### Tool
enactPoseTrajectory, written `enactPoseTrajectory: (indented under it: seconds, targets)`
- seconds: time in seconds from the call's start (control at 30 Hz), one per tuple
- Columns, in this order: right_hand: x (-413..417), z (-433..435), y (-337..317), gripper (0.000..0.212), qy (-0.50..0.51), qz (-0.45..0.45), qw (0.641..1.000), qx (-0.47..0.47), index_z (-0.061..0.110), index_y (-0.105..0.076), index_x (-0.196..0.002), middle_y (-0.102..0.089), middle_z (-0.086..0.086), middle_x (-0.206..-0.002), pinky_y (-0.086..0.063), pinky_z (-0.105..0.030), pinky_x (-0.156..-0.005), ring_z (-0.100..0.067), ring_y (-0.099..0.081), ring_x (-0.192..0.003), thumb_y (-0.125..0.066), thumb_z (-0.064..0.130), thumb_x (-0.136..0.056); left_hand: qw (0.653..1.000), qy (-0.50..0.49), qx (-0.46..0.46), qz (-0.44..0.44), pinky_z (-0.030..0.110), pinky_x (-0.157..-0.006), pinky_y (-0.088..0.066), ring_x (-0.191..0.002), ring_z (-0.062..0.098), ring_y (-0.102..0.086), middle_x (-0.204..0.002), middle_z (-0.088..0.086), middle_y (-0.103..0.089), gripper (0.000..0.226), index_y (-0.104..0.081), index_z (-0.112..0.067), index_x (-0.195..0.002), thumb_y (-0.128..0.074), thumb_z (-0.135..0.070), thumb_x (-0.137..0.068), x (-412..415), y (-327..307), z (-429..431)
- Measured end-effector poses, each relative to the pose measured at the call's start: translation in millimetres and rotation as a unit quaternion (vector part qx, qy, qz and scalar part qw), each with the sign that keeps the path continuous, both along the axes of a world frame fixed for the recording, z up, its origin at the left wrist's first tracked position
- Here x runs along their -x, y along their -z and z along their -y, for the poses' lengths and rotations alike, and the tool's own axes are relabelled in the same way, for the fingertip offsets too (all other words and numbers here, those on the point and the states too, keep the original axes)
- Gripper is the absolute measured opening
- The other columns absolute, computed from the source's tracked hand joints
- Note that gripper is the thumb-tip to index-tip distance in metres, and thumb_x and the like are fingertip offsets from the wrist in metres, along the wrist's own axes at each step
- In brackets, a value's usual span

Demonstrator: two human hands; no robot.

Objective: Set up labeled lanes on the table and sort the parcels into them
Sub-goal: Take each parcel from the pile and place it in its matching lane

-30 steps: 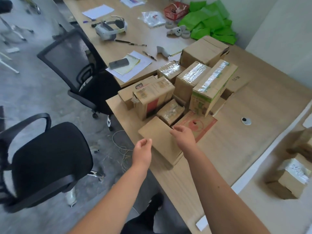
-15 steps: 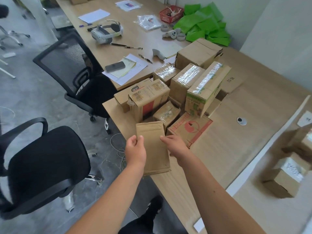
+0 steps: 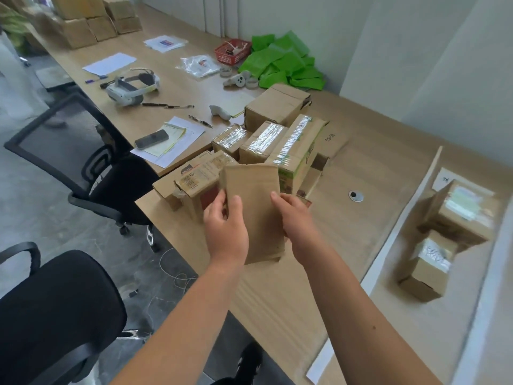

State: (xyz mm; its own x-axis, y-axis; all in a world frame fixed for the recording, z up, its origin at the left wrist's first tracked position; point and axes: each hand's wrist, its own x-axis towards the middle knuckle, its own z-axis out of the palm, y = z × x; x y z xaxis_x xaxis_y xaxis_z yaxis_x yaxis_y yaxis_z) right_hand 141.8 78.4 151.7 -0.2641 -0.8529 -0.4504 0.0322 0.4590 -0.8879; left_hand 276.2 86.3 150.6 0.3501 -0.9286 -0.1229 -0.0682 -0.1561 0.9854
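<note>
A flat brown cardboard parcel is held upright in the air between both hands, above the near edge of the wooden table. My left hand grips its left edge, thumb on the front face. My right hand grips its right edge. Behind it a cluster of cardboard parcels stands on the table, some sealed with shiny tape. White tape strips mark lanes on the right, where two taped parcels and a white paper label lie.
Two black office chairs stand left of the table. The far desk carries a headset, phone, papers, pens, a red basket and green bags. More boxes are stacked at the far left.
Both hands took the flat parcel off the table and raised it upright in front of the pile. The view tilted up, showing more of the far desk.
</note>
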Motion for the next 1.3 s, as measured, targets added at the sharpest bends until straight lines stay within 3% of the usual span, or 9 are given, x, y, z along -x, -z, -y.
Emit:
enactPoseTrajectory:
  seconds: [0.13, 0.27, 0.47, 0.6, 0.73, 0.97, 1.13, 1.23, 1.3]
  targets:
    - [37.0, -20.6, -15.5, 0.051, 0.068, 0.013, 0.997, 0.031, 0.020, -0.056, -0.146, -0.064, 0.007, -0.130, -0.045, -0.021, -0.079, 0.007, -0.055, -0.100, -0.063, 0.046, -0.104, 0.998, 0.054, 0.008, -0.036, 0.035, -0.115, -0.047, -0.123, 0.000, -0.060, -0.132, -0.021, -0.062, 0.046, -0.062, -0.027, -0.148, -0.062, -0.039, -0.104, 39.1, -10.2, -2.6]
    - [77.0, -52.3, -27.0, 0.040, 0.146, 0.019, 0.988, 0.042, 0.023, -0.059, -0.140, -0.065, 0.016, -0.118, -0.043, -0.018, -0.074, 0.008, -0.055, -0.097, -0.062, 0.043, -0.105, 0.989, 0.129, -0.011, -0.077, 0.021, -0.103, -0.050, -0.112, -0.010, -0.062, -0.121, -0.027, -0.064, 0.047, -0.057, -0.025, -0.153, -0.060, -0.036, -0.107, 83.6, -18.2, -14.3]
    - [134.2, -112.3, -38.4, 0.044, 0.324, -0.024, 0.944, 0.063, 0.025, -0.057, -0.145, -0.061, 0.012, -0.126, -0.042, -0.027, -0.087, 0.006, -0.053, -0.099, -0.060, 0.045, -0.106, 0.951, 0.291, -0.028, -0.105, 0.035, -0.117, -0.047, -0.124, -0.002, -0.062, -0.130, -0.023, -0.067, 0.054, -0.057, -0.028, -0.152, -0.066, -0.042, -0.101, 158.8, -33.1, -44.7]
    - [171.1, -161.1, -47.3, 0.036, 0.416, -0.045, 0.906, 0.057, 0.028, -0.062, -0.135, -0.065, 0.011, -0.122, -0.045, -0.030, -0.085, 0.000, -0.055, -0.102, -0.058, 0.048, -0.106, 0.904, 0.407, -0.053, -0.119, 0.038, -0.113, -0.050, -0.119, 0.003, -0.066, -0.122, -0.025, -0.073, 0.020, -0.068, -0.049, -0.121, -0.060, -0.040, -0.105, 206.0, -39.7, -71.1]
    - [198.4, -208.7, -55.5, 0.030, 0.487, -0.046, 0.870, 0.067, 0.024, -0.067, -0.129, -0.069, 0.010, -0.118, -0.045, -0.023, -0.077, -0.002, -0.061, -0.103, -0.061, 0.042, -0.105, 0.857, 0.494, -0.055, -0.139, 0.041, -0.114, -0.051, -0.117, 0.007, -0.071, -0.118, -0.018, -0.078, 0.024, -0.076, -0.047, -0.107, -0.058, -0.030, -0.108, 242.5, -49.8, -101.6]
    - [219.2, -250.8, -63.3, 0.029, 0.547, -0.037, 0.832, 0.090, 0.025, -0.070, -0.118, -0.072, 0.003, -0.120, -0.053, -0.045, -0.106, -0.019, -0.065, -0.117, -0.061, 0.047, -0.102, 0.817, 0.554, -0.036, -0.158, 0.010, -0.091, -0.050, -0.103, -0.017, -0.067, -0.106, -0.035, -0.075, 0.019, -0.069, -0.040, -0.118, -0.058, -0.027, -0.110, 272.9, -64.2, -131.1]
    - [220.9, -259.8, -69.5, 0.041, 0.553, -0.013, 0.824, 0.123, 0.016, -0.075, -0.100, -0.079, -0.004, -0.109, -0.056, -0.046, -0.099, -0.022, -0.071, -0.104, -0.051, 0.048, -0.105, 0.826, 0.540, -0.041, -0.154, 0.043, -0.124, -0.039, -0.140, 0.008, -0.057, -0.142, -0.019, -0.067, 0.064, -0.064, -0.036, -0.146, -0.062, -0.067, -0.089, 274.0, -60.7, -126.1]
    - [222.2, -260.6, -72.8, 0.046, 0.554, -0.022, 0.824, 0.116, 0.013, -0.073, -0.096, -0.079, -0.006, -0.110, -0.056, -0.052, -0.099, -0.026, -0.072, -0.107, -0.045, 0.047, -0.109, 0.830, 0.529, -0.042, -0.172, 0.045, -0.121, -0.043, -0.135, 0.014, -0.063, -0.139, -0.008, -0.072, 0.068, -0.069, -0.028, -0.140, -0.056, -0.072, -0.090, 267.6, -66.8, -124.8]
    - [221.6, -258.9, -75.4, 0.047, 0.549, -0.026, 0.827, 0.119, 0.012, -0.072, -0.101, -0.076, -0.007, -0.113, -0.057, -0.053, -0.095, -0.025, -0.069, -0.100, -0.043, 0.049, -0.109, 0.835, 0.519, -0.028, -0.181, 0.031, -0.100, -0.057, -0.108, 0.008, -0.074, -0.117, -0.005, -0.080, 0.048, -0.075, -0.023, -0.128, -0.048, -0.058, -0.107, 262.3, -76.5, -123.7]
